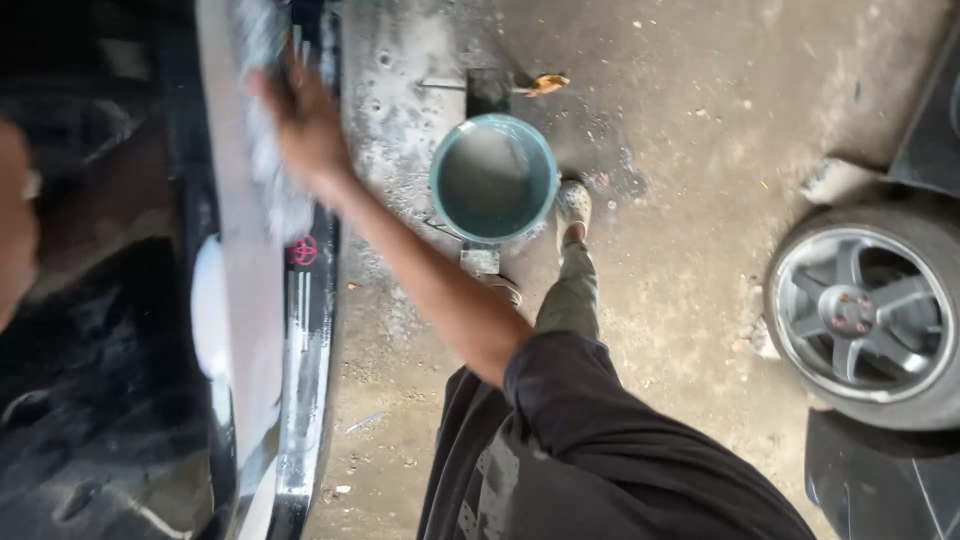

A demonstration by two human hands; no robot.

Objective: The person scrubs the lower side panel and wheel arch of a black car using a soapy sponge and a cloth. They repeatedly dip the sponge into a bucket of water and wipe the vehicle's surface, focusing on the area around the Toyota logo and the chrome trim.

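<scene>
A soapy, blurred wash cloth (268,150) lies pressed against the black car body (200,300) in the upper left of the frame, under the right hand (305,125), whose grip is spread flat over it. At the left edge a blurred bit of the left hand (12,220) shows, its grip impossible to tell. A teal bucket (494,178) stands on the wet concrete floor (690,250) at upper centre, just beside the person's shoe (573,203), and a grey alloy wheel (862,312) sits at right.
</scene>
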